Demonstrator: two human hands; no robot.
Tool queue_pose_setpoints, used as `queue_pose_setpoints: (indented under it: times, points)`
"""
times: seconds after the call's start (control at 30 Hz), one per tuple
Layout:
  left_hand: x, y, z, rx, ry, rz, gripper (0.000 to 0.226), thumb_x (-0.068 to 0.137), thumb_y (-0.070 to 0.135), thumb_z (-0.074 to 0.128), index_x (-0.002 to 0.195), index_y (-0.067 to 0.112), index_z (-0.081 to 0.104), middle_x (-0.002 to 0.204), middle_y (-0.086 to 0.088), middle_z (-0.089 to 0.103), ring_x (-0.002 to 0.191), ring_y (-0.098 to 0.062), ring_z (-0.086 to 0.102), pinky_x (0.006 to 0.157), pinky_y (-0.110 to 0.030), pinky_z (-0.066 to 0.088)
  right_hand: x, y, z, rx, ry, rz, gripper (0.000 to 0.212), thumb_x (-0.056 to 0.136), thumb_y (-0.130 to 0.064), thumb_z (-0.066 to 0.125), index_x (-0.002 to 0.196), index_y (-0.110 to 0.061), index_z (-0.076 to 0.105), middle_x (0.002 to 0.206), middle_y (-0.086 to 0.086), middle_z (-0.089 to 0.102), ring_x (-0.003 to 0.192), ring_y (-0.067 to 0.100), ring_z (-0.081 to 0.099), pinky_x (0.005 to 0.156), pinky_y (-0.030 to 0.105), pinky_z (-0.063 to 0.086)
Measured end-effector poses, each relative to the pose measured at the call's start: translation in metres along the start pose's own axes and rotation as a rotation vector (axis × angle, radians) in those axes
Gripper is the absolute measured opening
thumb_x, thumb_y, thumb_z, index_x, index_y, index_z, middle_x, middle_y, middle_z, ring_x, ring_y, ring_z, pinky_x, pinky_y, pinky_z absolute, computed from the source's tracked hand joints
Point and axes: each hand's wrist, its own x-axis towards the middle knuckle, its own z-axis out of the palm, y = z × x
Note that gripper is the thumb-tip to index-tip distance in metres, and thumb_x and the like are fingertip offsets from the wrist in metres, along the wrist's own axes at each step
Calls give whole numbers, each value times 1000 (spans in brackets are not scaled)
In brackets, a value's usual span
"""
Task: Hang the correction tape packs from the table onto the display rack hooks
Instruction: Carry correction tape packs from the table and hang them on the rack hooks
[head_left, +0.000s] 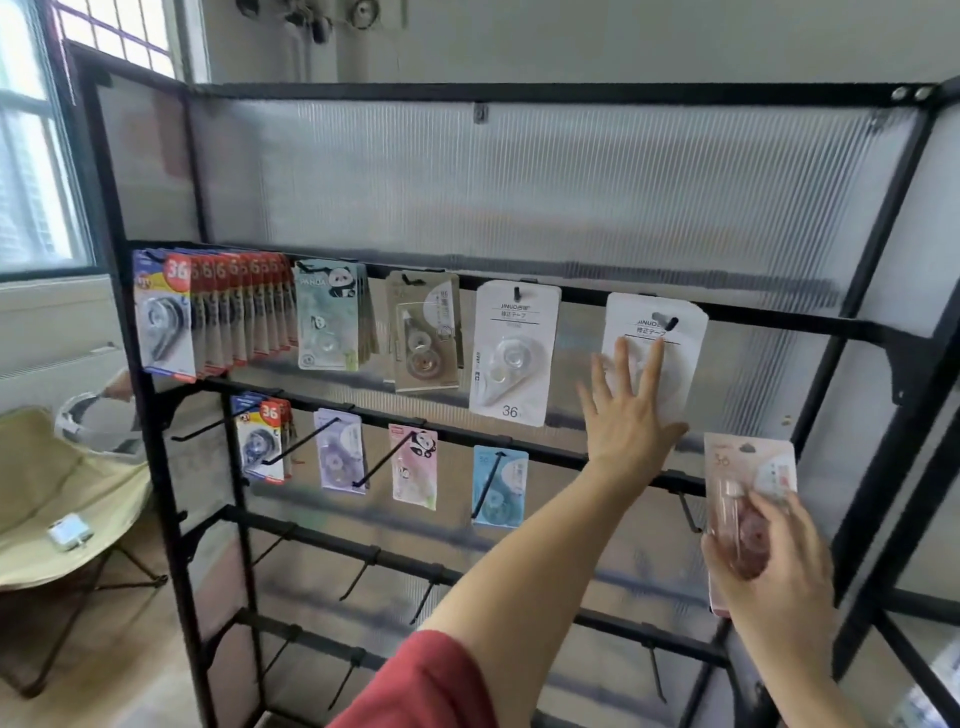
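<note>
White correction tape pack (687, 343) hangs on a top hook (671, 323) of the display rack (571, 91). The left hand (631, 421) lies flat on it, fingers straight. The right hand (779, 571) curls round a pink pack (748, 467), not hung yet. Two rows hold packs. Lower hooks (358, 577) are bare.

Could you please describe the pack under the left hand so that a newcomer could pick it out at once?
On the black display rack, follow the top rail of hooks to its right end. The last pack there is a white correction tape pack, with the left hand pressed flat on its lower half. Unlike the matching white pack to its left, it hangs slightly crooked.
</note>
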Motion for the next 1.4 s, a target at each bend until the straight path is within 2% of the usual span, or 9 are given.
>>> queue_pose_setpoints:
  times: [0.1,0.27,0.57,0.77,0.93,1.03,1.17,1.4]
  points:
    - [-22,-14,2,42,40,56,84,96,45,48,150,31,-16,159,-6,-20,146,-30,-17,117,-47,-6,-9,-9,-3,35,-12,9,66,66,-9,85,124,-1,56,139,24,46,124,45,42,93,58,42]
    - [-63,-53,0,56,23,36,75,98,41,44,152,30,-6,161,-4,-12,147,-25,-13,117,-41,-9,-31,-28,2,69,-28,-12,63,67,-6,84,123,0,57,139,26,45,127,46,42,96,58,39]
    - [-112,-119,-25,141,-52,-31,73,98,42,41,152,29,-6,160,-6,-11,147,-27,-8,118,-42,0,-72,-68,13,24,-28,-6,59,69,-15,84,122,-4,58,138,24,47,124,44,45,91,58,48]
    - [-151,-159,-53,130,-65,18,72,98,44,41,153,28,-4,161,-7,-6,147,-28,-3,118,-43,0,-105,-115,18,-21,-28,21,60,68,-14,85,121,-4,60,137,25,48,119,47,48,89,56,47]
    - [-181,-182,-60,132,-128,12,75,98,46,41,152,29,-8,161,-7,-8,147,-27,-7,118,-43,-3,-135,-137,20,-64,-30,28,59,68,-16,84,120,-5,60,135,25,50,120,45,50,89,54,48]
    - [-192,-184,-59,143,-167,23,75,98,47,40,152,30,-10,161,-6,-10,147,-28,-7,118,-44,-2,-145,-141,22,-101,-42,43,59,68,-18,84,121,-5,60,135,25,51,118,44,52,86,54,50]
    - [-188,-188,-56,157,-184,36,75,98,47,40,152,30,-10,160,-5,-11,147,-26,-9,120,-45,-2,-144,-138,32,-91,-55,59,59,71,-18,83,123,-5,59,136,25,49,121,44,49,92,53,47]
    - [-161,-196,-36,158,-206,36,75,98,47,40,152,29,-9,161,-6,-9,147,-27,-7,119,-44,-2,-121,-115,70,-111,-113,76,61,70,-19,83,124,-7,59,134,28,50,114,47,53,83,55,52]
